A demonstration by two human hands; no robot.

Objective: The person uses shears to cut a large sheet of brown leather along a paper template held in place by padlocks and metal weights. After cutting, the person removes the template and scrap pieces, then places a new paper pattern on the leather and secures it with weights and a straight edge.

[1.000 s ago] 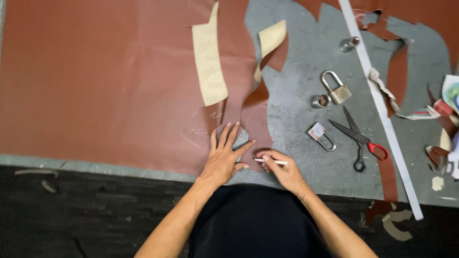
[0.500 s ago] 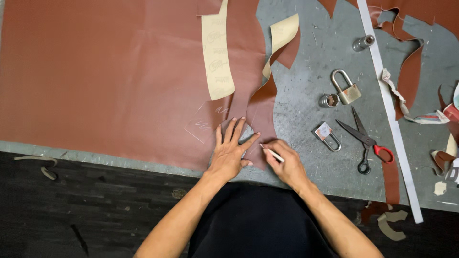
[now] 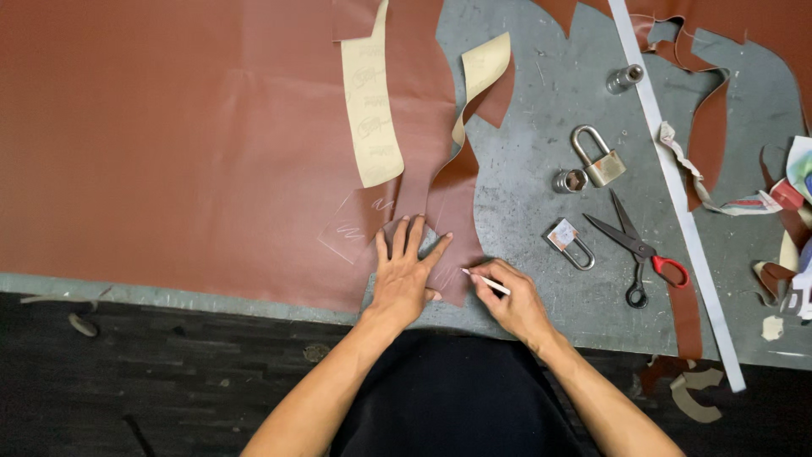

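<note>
Left hand [image 3: 404, 271] flat on leather [image 3: 169, 144], scissors [image 3: 636, 245], padlock [image 3: 597, 158] nearby

We are seeing no screens or signs, only a few printed things. A small white rectangular tag [image 3: 562, 234] with a reddish patch is lying on the grey table [image 3: 541, 118], just left of the scissors [image 3: 639, 250]. Colourful printed paper scraps [image 3: 802, 165] are sitting at the table's right edge, cut off by the frame.

Leather workshop: brown hide [image 3: 169, 127] on scuffed grey bench [image 3: 541, 169], offcuts [image 3: 710, 127], scissors [image 3: 634, 245], padlocks [image 3: 596, 156].
</note>
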